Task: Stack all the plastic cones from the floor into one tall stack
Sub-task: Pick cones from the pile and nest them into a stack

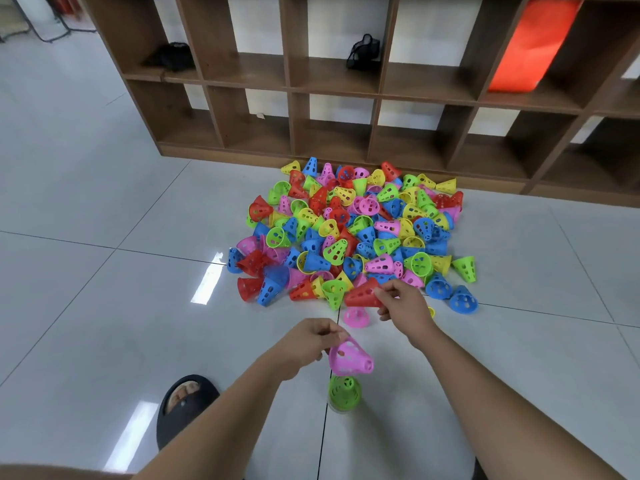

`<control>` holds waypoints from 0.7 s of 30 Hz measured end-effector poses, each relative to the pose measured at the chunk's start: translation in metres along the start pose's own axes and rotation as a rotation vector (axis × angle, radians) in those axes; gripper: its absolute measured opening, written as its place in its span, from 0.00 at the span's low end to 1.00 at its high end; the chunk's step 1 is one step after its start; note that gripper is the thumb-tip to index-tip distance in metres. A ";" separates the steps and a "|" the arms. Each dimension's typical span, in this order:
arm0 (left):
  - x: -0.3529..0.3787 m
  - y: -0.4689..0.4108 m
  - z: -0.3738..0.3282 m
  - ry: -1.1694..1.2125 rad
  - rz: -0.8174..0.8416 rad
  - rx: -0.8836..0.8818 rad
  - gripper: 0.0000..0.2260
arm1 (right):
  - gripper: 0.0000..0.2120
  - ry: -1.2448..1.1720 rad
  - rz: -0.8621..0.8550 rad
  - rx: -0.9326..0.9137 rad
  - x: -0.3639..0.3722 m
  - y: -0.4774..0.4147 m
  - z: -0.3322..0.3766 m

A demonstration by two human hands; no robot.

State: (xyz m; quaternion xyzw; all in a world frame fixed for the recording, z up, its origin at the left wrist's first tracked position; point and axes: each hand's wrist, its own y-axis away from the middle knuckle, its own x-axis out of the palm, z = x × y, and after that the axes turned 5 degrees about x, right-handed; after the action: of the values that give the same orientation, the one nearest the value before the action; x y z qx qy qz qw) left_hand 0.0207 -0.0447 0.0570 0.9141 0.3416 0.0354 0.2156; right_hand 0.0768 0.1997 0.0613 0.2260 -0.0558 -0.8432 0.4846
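Observation:
A big heap of perforated plastic cones (356, 230) in red, blue, green, yellow and pink lies on the tiled floor before a shelf. My left hand (311, 341) pinches the tip of a pink cone (349, 358) and holds it tilted just above a green cone (344, 393) that stands upright on the floor. My right hand (403, 303) grips a red cone (362, 294) by its narrow end at the near edge of the heap. Another pink cone (355, 317) lies on the floor between my hands.
A brown wooden cubby shelf (381, 109) stands right behind the heap, with dark bags and an orange item in it. My foot in a black slipper (183, 407) rests on the white tiles at the lower left. Two blue cones (462, 301) lie at the heap's right edge.

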 end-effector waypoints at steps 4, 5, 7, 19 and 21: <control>0.015 0.004 0.016 -0.070 0.003 -0.058 0.06 | 0.09 -0.275 0.188 0.189 -0.003 0.013 0.008; 0.019 0.004 0.019 -0.084 0.001 -0.067 0.06 | 0.09 -0.315 0.259 0.244 -0.004 0.016 0.007; 0.026 0.005 0.027 -0.104 -0.011 -0.075 0.06 | 0.08 -0.359 0.431 0.358 -0.007 0.021 -0.001; 0.035 -0.001 0.066 -0.192 -0.091 -0.119 0.04 | 0.08 -0.010 0.905 0.604 0.009 0.042 -0.062; 0.034 -0.004 0.074 -0.190 -0.103 -0.144 0.04 | 0.06 0.013 0.886 0.597 0.013 0.040 -0.069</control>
State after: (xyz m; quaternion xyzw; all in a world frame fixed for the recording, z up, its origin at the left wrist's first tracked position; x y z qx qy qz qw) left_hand 0.0597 -0.0480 -0.0142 0.8767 0.3629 -0.0381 0.3135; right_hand 0.1330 0.1767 0.0083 0.3143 -0.3802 -0.5039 0.7091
